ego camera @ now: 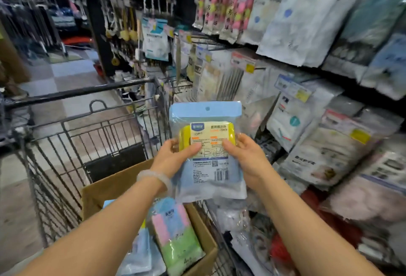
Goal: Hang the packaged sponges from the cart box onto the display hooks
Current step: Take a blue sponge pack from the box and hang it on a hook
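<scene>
Both hands hold up a clear plastic sponge package with a blue header card and a yellow sponge inside (207,150), above the far right corner of the open brown cardboard box (114,185) sitting in the black wire shopping cart (72,143). The left hand (173,159) grips the package's left edge, thumb across the front and fingers curled behind; a pale beaded bracelet (153,178) circles that wrist. The right hand (248,159) grips the right edge the same way. The package stands upright, its punched hang hole at the top. In the box lies a package of pink, blue and green sponges (175,236). To the right, the display rack of hanging packaged goods (307,104) is crowded.
</scene>
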